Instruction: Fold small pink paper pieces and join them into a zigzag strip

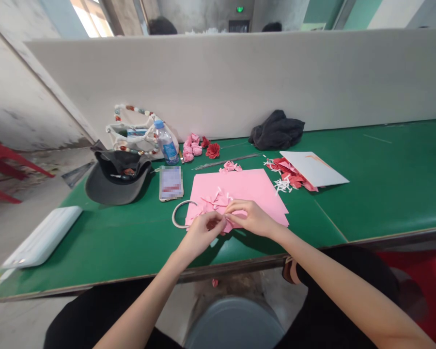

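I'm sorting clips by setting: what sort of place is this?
Probably a plain shared workroom: a long green table, a pale divider with heads showing beyond it, and pink paper sheets laid out.

left grip [204,230] curled, right grip [250,217] pinching

Plain pink is shown by the sheets [265,194], set off by the green of the table [131,242]. Left of the sheets, a hat [103,186] is coloured dark grey. Beyond them, pink flowers [192,149], a red rose [212,150] and a black bundle [276,132] are seen. Right of them, red scraps [296,180] are overlapped by a white card [308,167], streaked with orange.
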A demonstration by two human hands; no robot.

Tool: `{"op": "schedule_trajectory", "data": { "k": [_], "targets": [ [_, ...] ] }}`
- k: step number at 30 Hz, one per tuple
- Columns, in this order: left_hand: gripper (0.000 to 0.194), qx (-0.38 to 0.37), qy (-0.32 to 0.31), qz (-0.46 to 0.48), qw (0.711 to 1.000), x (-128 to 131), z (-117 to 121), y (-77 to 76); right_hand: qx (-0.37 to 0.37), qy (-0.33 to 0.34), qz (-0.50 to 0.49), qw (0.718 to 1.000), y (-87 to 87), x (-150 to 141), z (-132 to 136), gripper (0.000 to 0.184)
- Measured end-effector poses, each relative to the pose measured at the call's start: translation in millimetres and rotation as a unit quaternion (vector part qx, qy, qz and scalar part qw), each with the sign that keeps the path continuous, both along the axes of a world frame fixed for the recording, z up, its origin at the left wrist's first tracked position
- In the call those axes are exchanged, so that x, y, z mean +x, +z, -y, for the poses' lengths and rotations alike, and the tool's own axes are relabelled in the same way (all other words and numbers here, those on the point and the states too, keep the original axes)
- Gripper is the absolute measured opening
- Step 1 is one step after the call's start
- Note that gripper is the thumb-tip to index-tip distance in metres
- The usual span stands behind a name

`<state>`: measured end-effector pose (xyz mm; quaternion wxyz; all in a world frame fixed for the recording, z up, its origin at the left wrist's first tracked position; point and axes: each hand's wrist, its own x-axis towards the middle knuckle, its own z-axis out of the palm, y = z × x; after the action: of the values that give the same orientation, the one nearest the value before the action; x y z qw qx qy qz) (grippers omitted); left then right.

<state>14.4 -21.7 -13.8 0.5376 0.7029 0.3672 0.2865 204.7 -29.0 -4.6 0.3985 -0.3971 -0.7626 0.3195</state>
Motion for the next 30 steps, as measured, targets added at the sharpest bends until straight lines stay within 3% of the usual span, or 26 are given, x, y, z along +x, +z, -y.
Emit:
{"op": "schedule_trajectory", "data": {
  "k": [6,10,12,15,17,19,23,27,28,30],
  "targets": [
    [0.021,0.001,-0.002,-0.005,1.000,0.5,1.4,1.9,0.005,-0.027,0.013,1.000,1.3,-0.4,-2.4,0.010],
    [0.020,0.000,0.012,-0.005,1.000,0.7,1.0,3.2,0.025,-0.139,0.046,0.989,7.2,34.4,-19.4,0.011],
    [0.019,-0.005,0.026,0.003,1.000,0.4,0.0,3.1,0.047,-0.247,0.090,0.964,9.1,69.4,-31.9,0.013],
    [0.026,-0.013,0.049,0.014,0.999,-0.4,-1.5,1.9,0.064,-0.399,0.195,0.894,7.2,126.0,-47.3,0.014],
    [0.032,-0.022,0.053,0.014,0.998,-0.7,-2.0,1.3,0.007,-0.455,0.232,0.859,2.8,153.9,-53.5,0.013],
    [0.035,-0.036,0.059,0.009,0.998,-0.6,-2.2,1.4,-0.027,-0.472,0.234,0.850,-2.6,170.3,-57.3,0.012],
    [0.037,-0.064,0.070,0.010,0.995,-0.6,-3.5,2.4,-0.044,-0.475,0.217,0.851,-7.9,179.0,-61.2,0.016],
    [0.037,-0.043,0.065,0.017,0.997,-1.5,-5.0,3.6,-0.019,-0.479,0.194,0.856,-0.6,164.5,-58.7,0.017],
    [0.036,-0.036,0.061,0.016,0.997,-1.7,-4.9,3.7,-0.012,-0.464,0.171,0.869,2.1,155.1,-56.6,0.017],
    [0.035,-0.027,0.054,0.007,0.998,-1.8,-4.2,3.5,-0.012,-0.378,0.075,0.923,6.5,128.3,-50.5,0.019]
  ]
}}
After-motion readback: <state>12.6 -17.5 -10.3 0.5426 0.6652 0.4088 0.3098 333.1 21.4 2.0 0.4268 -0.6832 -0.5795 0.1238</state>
